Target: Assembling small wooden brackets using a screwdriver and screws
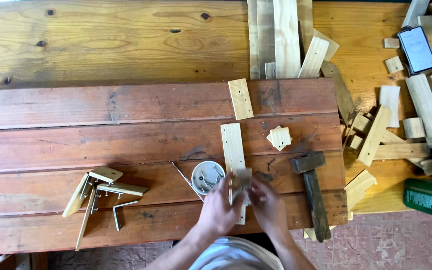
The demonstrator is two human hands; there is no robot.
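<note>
Seen from above, a person's two bare hands work at the near edge of a reddish plank table [76, 145]. The left hand [221, 207] and the right hand [268, 207] meet over the lower end of a pale wooden strip [233, 147], which lies lengthwise pointing away from the person. The fingers of both hands curl together around a small wooden block [242, 181] resting on that strip, pinching it from either side; the fingertips themselves are blurred. Just left of the hands, touching distance away, sits a round white dish of nails [207, 176], with a thin metal rod [181, 173] beside it. Just right of the hands lies a hammer [312, 192], its dark head pointing away and its handle reaching the table's near edge. Beyond the strip are a short pale board [240, 98] and a small stack of square wood pieces [279, 138]. Far to the left, well apart from the hands, lies a small assembly of pale wood pieces [98, 192] and a bent metal key [121, 211]. The broad middle-left of the planks is open surface. To the right, past the table's edge, scrap wood offcuts [386, 135] crowd a yellow bench, with a phone [417, 49] near the far corner and a green box [431, 198] near the front.
</note>
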